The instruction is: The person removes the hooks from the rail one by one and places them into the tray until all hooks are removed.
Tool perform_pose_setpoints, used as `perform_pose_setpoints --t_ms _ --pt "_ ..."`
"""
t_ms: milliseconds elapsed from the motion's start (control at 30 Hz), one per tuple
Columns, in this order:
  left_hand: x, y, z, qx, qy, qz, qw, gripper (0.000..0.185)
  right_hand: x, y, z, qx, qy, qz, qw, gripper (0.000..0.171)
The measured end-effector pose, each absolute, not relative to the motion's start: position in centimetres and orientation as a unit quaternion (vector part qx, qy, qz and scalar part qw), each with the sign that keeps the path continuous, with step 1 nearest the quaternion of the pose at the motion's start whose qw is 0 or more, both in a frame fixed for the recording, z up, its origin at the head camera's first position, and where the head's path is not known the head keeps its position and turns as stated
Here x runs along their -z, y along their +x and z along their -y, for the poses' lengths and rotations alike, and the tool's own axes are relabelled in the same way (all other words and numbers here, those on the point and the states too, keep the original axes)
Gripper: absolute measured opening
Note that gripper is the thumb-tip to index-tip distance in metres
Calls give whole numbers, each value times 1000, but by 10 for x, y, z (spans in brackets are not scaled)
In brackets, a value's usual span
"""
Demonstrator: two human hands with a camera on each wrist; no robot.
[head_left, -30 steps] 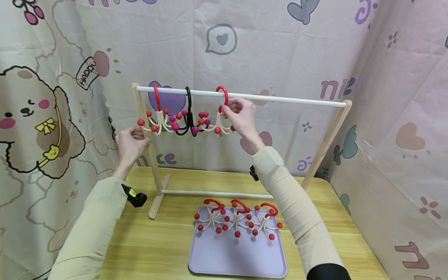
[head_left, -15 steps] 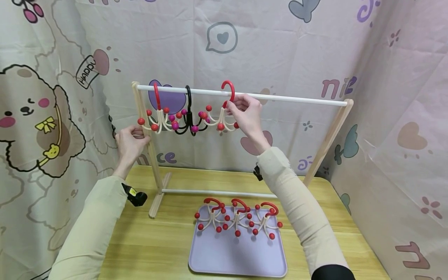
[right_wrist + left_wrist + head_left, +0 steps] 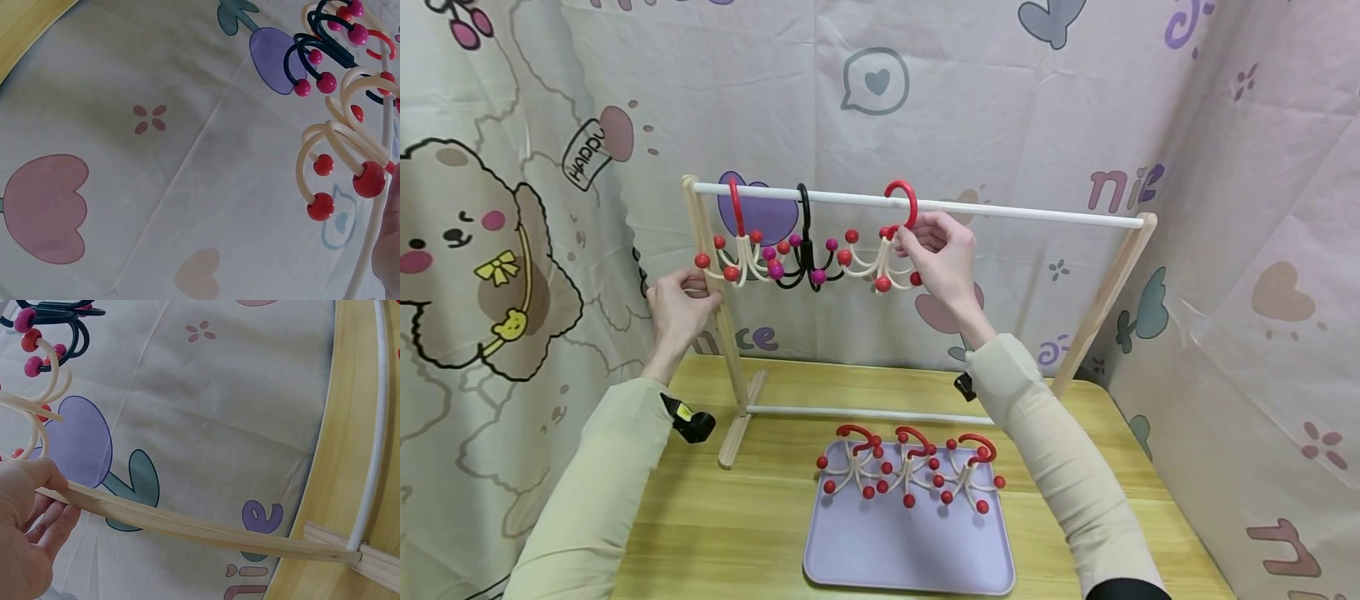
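Note:
A small wooden rack with a white top rail [image 3: 1000, 210] stands on the table. My right hand [image 3: 942, 254] pinches a cream hanger with red balls [image 3: 880, 260] just below its red hook [image 3: 901, 200], which sits over the rail. Its cream arms [image 3: 340, 147] fill the right wrist view. Left of it hang a black hanger with magenta balls [image 3: 806, 250] and another red-and-cream hanger [image 3: 737, 246]. My left hand [image 3: 679, 304] grips the rack's left wooden post [image 3: 711, 275]; the post [image 3: 187, 525] runs across the left wrist view past the fingers [image 3: 53, 519].
A lilac tray [image 3: 910, 550] lies on the wooden table [image 3: 715, 525] in front of the rack and holds three more red-and-cream hangers [image 3: 910, 471]. A patterned curtain [image 3: 925, 100] closes in the back and both sides. The rail right of my hand is bare.
My right hand has carried the hanger to the right along the rail, a little away from the black hanger. The left hand has stayed on the post.

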State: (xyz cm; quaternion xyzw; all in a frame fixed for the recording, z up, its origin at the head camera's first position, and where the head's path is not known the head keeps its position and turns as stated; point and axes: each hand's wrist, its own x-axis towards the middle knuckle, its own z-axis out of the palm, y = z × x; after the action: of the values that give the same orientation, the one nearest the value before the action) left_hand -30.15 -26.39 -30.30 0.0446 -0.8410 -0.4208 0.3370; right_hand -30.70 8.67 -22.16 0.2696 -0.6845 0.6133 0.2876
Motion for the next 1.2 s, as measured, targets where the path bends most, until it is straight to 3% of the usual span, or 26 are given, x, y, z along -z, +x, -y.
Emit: perform_pose_setpoints --t_ms 467,1200 --pt "304 -302 264 421 45 839 343 28 258 -286 -110 -605 239 717 250 19" --pt "305 -304 265 410 51 843 345 28 327 -252 -113 -650 265 698 141 15"
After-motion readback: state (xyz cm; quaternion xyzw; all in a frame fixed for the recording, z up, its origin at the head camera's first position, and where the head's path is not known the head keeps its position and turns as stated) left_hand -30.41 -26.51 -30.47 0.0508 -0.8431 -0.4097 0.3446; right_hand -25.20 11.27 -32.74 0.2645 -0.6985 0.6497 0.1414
